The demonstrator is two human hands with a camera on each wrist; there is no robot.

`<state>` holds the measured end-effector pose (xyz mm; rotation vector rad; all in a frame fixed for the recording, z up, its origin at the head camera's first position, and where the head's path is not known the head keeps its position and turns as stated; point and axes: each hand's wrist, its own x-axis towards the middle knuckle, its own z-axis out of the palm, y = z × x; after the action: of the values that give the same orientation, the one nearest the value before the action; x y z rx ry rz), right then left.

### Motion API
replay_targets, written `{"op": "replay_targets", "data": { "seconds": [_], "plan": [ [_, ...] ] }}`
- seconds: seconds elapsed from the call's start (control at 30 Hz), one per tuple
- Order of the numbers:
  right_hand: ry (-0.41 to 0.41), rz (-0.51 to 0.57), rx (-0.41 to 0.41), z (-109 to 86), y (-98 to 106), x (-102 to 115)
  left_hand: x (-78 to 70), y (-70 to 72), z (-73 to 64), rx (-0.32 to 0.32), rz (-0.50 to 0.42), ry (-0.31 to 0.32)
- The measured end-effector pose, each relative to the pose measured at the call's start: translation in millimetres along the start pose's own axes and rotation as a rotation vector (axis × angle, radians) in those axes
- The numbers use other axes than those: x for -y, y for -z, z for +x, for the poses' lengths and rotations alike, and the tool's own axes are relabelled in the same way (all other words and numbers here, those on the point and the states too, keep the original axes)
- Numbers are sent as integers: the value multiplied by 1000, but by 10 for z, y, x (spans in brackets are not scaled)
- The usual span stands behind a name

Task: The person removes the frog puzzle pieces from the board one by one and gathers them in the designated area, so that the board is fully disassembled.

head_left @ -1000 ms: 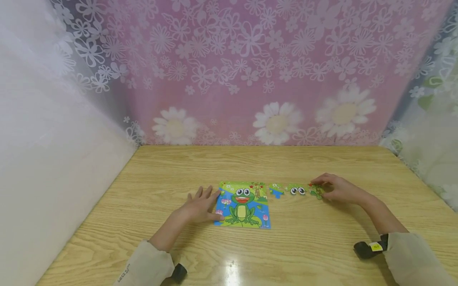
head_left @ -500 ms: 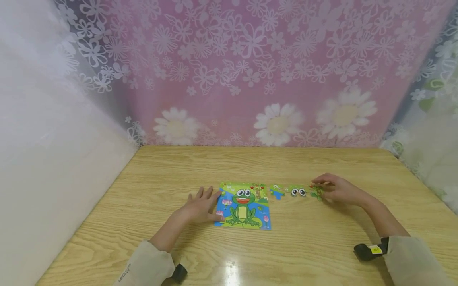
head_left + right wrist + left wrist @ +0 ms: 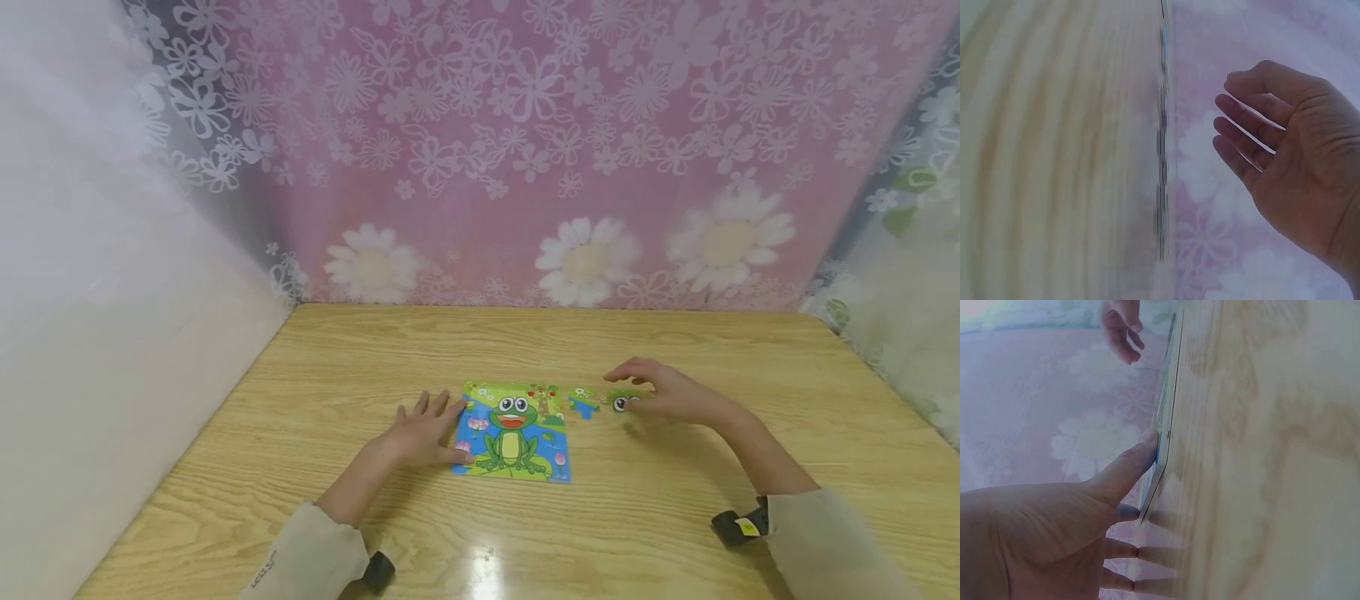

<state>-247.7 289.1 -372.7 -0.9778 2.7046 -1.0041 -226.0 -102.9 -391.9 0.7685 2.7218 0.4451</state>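
A square frog picture puzzle (image 3: pixel 510 446) lies flat on the wooden table. My left hand (image 3: pixel 420 437) rests at its left edge with spread fingers. In the left wrist view the thumb presses on the board's edge, and the other fingertips touch the table beside it. To the right of the board lie a blue-green puzzle piece (image 3: pixel 582 403) and a piece with the frog's eyes (image 3: pixel 620 403). My right hand (image 3: pixel 678 398) hovers over the eyes piece and partly covers it. Its fingers are loosely bent, with nothing between them; the right wrist view shows the hand (image 3: pixel 1300 150) raised off the tabletop.
The wooden table (image 3: pixel 600 533) runs back to a pink flowered curtain (image 3: pixel 480 192). A white sheet (image 3: pixel 135 275) hangs along the left side and a flowered one (image 3: pixel 900 333) along the right. Each wrist wears a black camera.
My right hand has let go of the rightmost puzzle piece and moved left over the eyes piece. My left hand stays at the board's edge.
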Motion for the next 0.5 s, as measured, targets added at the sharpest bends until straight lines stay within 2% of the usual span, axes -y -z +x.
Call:
{"op": "replay_targets", "data": {
  "seconds": [0.5],
  "plan": [
    [87,11,116,600,-410,394,-4,4,2,-3,21,11]
  ]
}}
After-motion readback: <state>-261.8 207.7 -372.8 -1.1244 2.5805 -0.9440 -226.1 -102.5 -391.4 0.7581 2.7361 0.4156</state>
